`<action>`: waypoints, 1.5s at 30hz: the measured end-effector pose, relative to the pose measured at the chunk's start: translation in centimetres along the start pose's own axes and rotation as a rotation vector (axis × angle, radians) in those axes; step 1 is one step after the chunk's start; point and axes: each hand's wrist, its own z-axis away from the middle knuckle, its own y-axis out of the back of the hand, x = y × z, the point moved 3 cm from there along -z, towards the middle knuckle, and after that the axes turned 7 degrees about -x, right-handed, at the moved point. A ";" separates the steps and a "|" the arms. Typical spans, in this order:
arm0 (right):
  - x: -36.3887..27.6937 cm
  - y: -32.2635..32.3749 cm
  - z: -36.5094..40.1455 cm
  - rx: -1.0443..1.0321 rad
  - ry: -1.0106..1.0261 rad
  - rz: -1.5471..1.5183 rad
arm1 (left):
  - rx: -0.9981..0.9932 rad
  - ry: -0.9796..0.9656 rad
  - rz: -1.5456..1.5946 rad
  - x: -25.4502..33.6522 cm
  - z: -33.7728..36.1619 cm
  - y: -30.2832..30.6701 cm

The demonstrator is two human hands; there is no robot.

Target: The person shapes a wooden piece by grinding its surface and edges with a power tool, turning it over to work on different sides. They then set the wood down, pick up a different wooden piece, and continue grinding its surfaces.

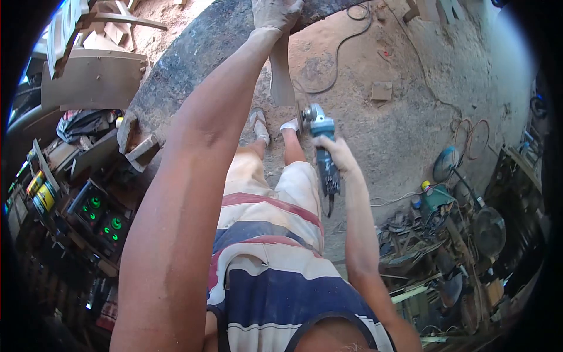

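Note:
My right hand point(339, 154) is wrapped around the body of a teal angle grinder point(326, 161), its cord end toward me. The grinder's disc point(301, 111) is seen nearly edge-on, right by the lower end of a curved piece of wood point(282, 76). My left hand point(277, 13) is stretched far forward, closed around the upper part of that wood at the edge of a dark, worn table point(199, 44). The wood's top end is hidden under the hand.
Wood offcuts point(117, 32) and a wide panel point(94, 79) lie at the left, above a speaker box with green lights point(105, 220). A black cable point(337, 70) curls over the dusty floor. At the right are a fan point(488, 230) and heaped scrap point(410, 226).

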 end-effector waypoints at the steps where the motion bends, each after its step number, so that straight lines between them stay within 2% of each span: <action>1: 1.0 0.0 0.7 0.006 -0.014 -0.022 | 0.004 0.001 0.004 0.2 0.1 0.1; 6: 2.6 0.1 1.4 0.016 -0.034 -0.149 | 0.019 -0.001 0.046 -0.1 -0.1 -0.1; 11: -1.9 0.8 -0.8 0.010 0.003 0.028 | 0.014 0.024 0.057 1.2 0.1 1.1; 14: -5.8 0.6 -1.2 -0.031 -0.028 0.110 | 0.044 -0.018 0.039 -0.1 0.3 0.3; 17: -7.7 1.2 -0.5 0.021 0.076 0.128 | 0.052 -0.045 0.015 -1.3 -0.1 -0.3; 22: -5.9 2.9 2.2 0.105 0.166 -0.043 | 0.062 -0.005 0.002 -1.1 -0.2 -0.5; 25: -4.6 4.3 3.7 0.224 0.183 -0.012 | 0.067 0.000 -0.007 -1.0 -0.1 -0.4; 28: -3.7 4.8 5.5 0.280 0.200 -0.113 | 0.108 0.014 0.025 -1.8 -0.1 -1.0; 29: -3.7 4.9 6.4 0.305 0.225 -0.134 | 0.203 -0.035 0.042 -2.3 0.2 -0.9; 32: -3.9 5.8 9.4 0.361 0.242 -0.135 | 0.262 0.010 0.075 1.0 7.5 3.8; 34: -3.4 6.8 10.3 0.396 0.237 -0.122 | 0.082 0.192 0.256 3.8 16.3 6.7; 36: -4.2 7.1 10.6 0.441 0.237 -0.089 | -0.059 0.251 0.137 3.9 22.6 5.3; 39: -5.7 6.2 11.3 0.483 0.256 0.006 | -0.262 0.405 0.285 1.8 24.9 2.7; 42: -7.3 4.7 12.4 0.515 0.304 0.078 | -0.514 0.469 0.793 -3.8 25.5 2.0; 43: -8.0 4.3 12.7 0.517 0.325 0.100 | -0.709 0.575 1.102 -3.5 25.3 6.0; 45: -9.6 2.4 13.4 0.532 0.362 0.161 | -0.842 0.656 1.470 -5.0 26.2 12.4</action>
